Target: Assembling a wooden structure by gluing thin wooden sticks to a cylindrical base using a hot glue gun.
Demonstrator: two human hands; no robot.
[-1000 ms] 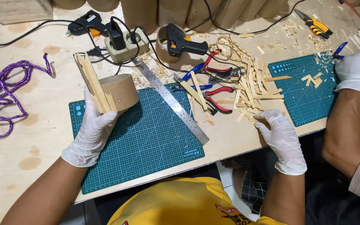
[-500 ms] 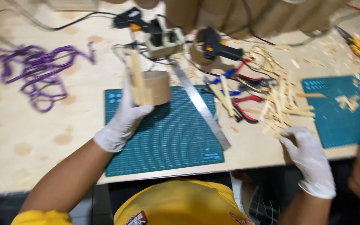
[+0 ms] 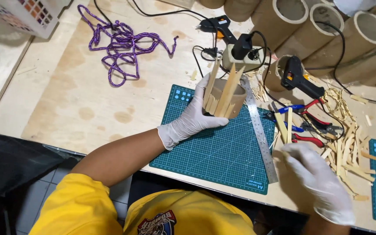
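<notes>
Two gloved hands over a plywood bench (image 3: 66, 109), one holding a short cardboard ring w/ wood strips.

Biggest first: row of cardboard tubes (image 3: 327, 26) along the back edge, top ones cut off by frame; green cutting mat (image 3: 223, 152) in front of the person; purple rope (image 3: 118, 39) tangled back-left; steel ruler (image 3: 260, 130) lying along the mat's right edge; pile of wood strips (image 3: 349, 152) w/ pliers (image 3: 310, 126) right of it; two glue guns (image 3: 299, 76) near a power strip (image 3: 240, 54). Left hand (image 3: 192, 119) is curled round the cardboard ring (image 3: 227, 100), above the mat's back edge, strips standing up along its side. Right hand (image 3: 318, 182) is motion-blurred, over the bench edge near the loose strips; looks loosely open, can't tell if it has hold of anything.
</notes>
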